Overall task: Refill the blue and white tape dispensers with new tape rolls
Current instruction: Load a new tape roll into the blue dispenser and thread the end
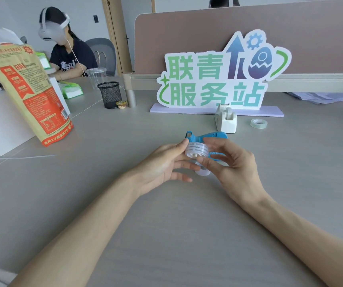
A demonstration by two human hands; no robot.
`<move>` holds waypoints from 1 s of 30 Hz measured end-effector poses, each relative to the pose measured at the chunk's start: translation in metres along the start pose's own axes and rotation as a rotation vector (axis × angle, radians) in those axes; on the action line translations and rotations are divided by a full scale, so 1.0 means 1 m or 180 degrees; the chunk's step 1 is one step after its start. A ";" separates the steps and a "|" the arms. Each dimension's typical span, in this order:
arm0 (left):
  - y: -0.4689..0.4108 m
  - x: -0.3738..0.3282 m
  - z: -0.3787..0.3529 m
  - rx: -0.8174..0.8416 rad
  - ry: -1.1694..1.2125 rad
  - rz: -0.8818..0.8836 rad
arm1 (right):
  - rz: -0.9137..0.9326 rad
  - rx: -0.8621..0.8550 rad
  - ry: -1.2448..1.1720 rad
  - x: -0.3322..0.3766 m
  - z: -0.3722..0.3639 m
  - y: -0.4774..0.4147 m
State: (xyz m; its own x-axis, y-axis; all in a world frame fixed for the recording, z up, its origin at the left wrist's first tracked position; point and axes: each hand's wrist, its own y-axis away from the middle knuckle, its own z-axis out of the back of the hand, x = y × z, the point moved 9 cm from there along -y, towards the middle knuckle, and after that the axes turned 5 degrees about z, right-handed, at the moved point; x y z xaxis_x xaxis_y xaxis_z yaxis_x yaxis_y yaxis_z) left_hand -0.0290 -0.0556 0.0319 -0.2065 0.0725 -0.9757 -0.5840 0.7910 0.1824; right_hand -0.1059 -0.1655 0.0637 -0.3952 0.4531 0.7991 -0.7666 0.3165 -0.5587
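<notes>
While my left hand (164,164) pinches its near rim, the new tape roll (196,150) hangs just in front of the blue dispenser (207,137), with my right hand (235,168) curled round its far side. I judge it light, stiff and slick, so I'd hold it by the rims. The white dispenser (226,119) stands beyond.

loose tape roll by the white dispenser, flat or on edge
Flat: the loose tape roll rests on the table, its hole facing up.

Left hand (162,164), right hand (237,166) hold tape roll (196,151).
</notes>
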 end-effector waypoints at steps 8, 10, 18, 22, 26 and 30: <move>0.002 -0.001 0.009 -0.0638 -0.0549 -0.0053 | -0.0154 -0.0134 -0.0015 -0.003 0.004 0.001; 0.003 -0.002 0.008 -0.0649 -0.0625 -0.0047 | -0.0074 -0.0118 0.0070 -0.001 0.003 0.001; 0.007 -0.006 0.009 -0.0942 -0.0766 -0.0196 | 0.0053 -0.0101 0.0272 0.000 0.003 0.002; 0.013 -0.024 0.021 -0.1524 -0.1423 -0.0927 | 0.0011 -0.0156 0.0316 -0.004 0.004 0.001; 0.013 -0.026 0.019 -0.1441 -0.1509 -0.1015 | 0.0039 -0.0138 0.0433 -0.005 0.004 0.001; 0.014 -0.025 0.019 -0.1443 -0.1410 -0.0940 | 0.0147 -0.0102 0.0644 -0.003 0.003 0.001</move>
State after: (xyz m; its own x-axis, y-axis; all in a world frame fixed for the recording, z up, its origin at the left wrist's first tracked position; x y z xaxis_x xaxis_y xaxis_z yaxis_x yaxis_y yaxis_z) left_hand -0.0170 -0.0350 0.0564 0.2946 0.2107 -0.9321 -0.8563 0.4913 -0.1596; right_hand -0.1072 -0.1693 0.0608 -0.3173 0.6249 0.7133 -0.7324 0.3164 -0.6030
